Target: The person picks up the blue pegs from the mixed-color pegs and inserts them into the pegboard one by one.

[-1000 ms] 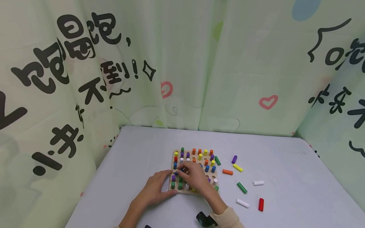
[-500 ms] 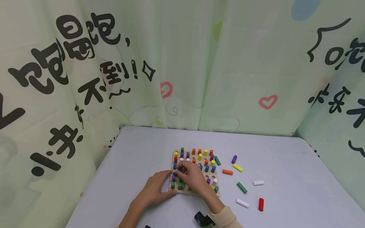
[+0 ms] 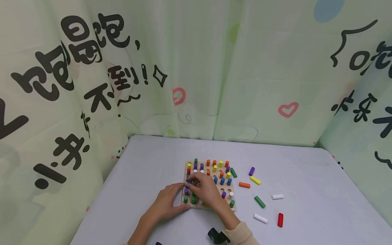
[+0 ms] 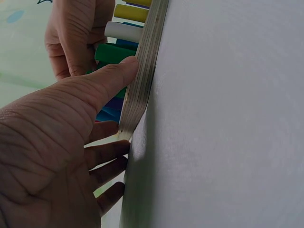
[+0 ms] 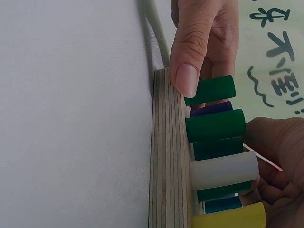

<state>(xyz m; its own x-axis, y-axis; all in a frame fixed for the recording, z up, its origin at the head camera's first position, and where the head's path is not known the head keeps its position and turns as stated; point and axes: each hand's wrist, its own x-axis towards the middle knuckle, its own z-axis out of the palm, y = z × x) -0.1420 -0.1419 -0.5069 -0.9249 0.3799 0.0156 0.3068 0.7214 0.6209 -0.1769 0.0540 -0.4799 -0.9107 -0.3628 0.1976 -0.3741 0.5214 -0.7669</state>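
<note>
A wooden pegboard (image 3: 183, 203) with upright coloured pegs lies on the table. My left hand (image 3: 167, 201) rests at its near-left corner. In the left wrist view, the left thumb (image 4: 121, 71) presses the front edge, and the other fingers lie rather straight along the left side. My right hand (image 3: 206, 190) is over the board's left half, thumb and index finger pinching a blue peg (image 3: 190, 183) near the left column. That peg is mostly hidden by the fingers. Beside it stand a purple peg (image 3: 186, 192) and green pegs, one green peg (image 5: 216, 126) large in the right wrist view.
Loose pegs lie right of the board: a green peg (image 3: 233, 172), a purple peg (image 3: 251, 170), a yellow peg (image 3: 255, 180), an orange peg (image 3: 244, 185), another green peg (image 3: 260, 202), two white ones and a red peg (image 3: 280, 220). A printed curtain (image 3: 196, 68) surrounds the table.
My right hand has shifted slightly to the left over the board, and the blue peg at its fingertips has changed tilt. My left hand stays at the corner.
</note>
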